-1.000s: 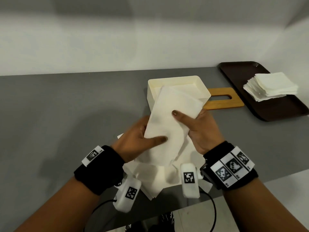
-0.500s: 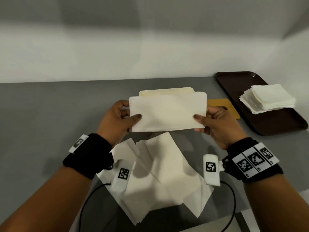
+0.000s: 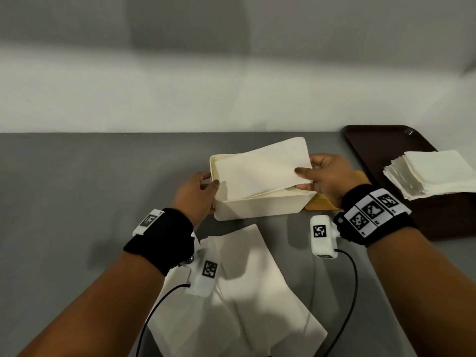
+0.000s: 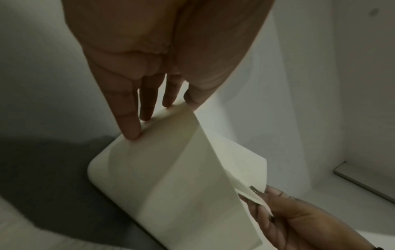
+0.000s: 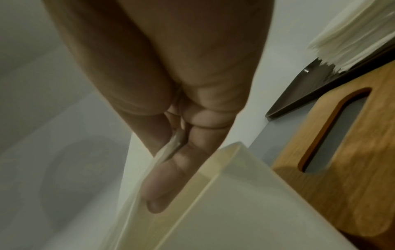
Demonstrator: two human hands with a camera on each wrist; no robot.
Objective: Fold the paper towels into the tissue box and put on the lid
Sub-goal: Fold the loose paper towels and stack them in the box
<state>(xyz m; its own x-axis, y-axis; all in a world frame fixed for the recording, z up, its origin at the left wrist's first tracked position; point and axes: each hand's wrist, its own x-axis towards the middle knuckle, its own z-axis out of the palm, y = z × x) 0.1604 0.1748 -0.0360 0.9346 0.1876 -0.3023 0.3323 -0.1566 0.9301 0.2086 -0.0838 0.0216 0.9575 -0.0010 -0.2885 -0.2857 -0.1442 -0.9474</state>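
The cream tissue box stands open at the table's middle. A folded paper towel lies tilted over it, left end down inside the box, right end raised above the rim. My right hand pinches that raised end between thumb and fingers. My left hand is at the box's left end, its straight fingers against the box wall and its thumb touching the towel corner. The wooden lid, with its slot, lies flat right of the box, mostly under my right hand in the head view.
Several unfolded paper towels lie spread on the grey table in front of the box, under my left wrist. A dark brown tray at the right holds a stack of square towels. A white wall runs behind the table.
Both hands carried the folded towel forward from above the loose sheets and lowered it over the box. Its left end went in, and my left fingers straightened against the box wall.
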